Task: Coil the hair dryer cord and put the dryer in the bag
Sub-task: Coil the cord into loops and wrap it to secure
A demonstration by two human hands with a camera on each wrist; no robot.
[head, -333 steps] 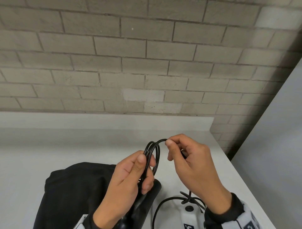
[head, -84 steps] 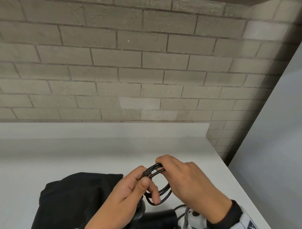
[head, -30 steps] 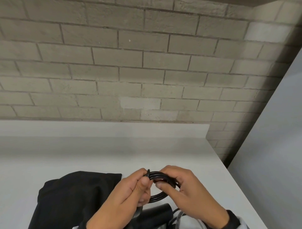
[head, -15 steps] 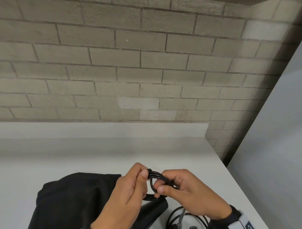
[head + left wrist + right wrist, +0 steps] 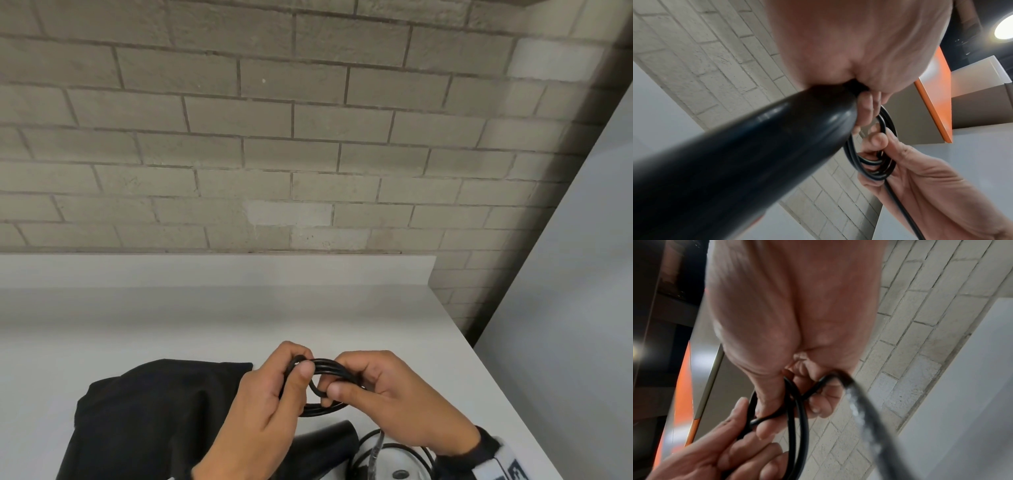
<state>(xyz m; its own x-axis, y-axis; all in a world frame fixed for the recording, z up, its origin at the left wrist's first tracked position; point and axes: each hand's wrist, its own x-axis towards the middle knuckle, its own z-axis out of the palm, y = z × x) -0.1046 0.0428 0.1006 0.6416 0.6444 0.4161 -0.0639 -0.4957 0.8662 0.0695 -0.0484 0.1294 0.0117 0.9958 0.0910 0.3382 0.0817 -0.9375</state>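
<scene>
We find both hands closed on the coiled cord (image 5: 322,380): the left hand (image 5: 270,404) pinches its left side between thumb and fingers, the right hand (image 5: 383,394) pinches the right. The coil looks largely formed, though a loose length (image 5: 394,448) trails near the right wrist. The dryer (image 5: 325,448) is not yet bagged; the black bag (image 5: 154,418) lies left on the white counter (image 5: 205,325), its mouth not discernible.

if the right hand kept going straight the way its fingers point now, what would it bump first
Probably the left hand: the right hand points leftward across the coiled cord both hands grip, and the knuckles look almost touching, though depth is unclear.
</scene>
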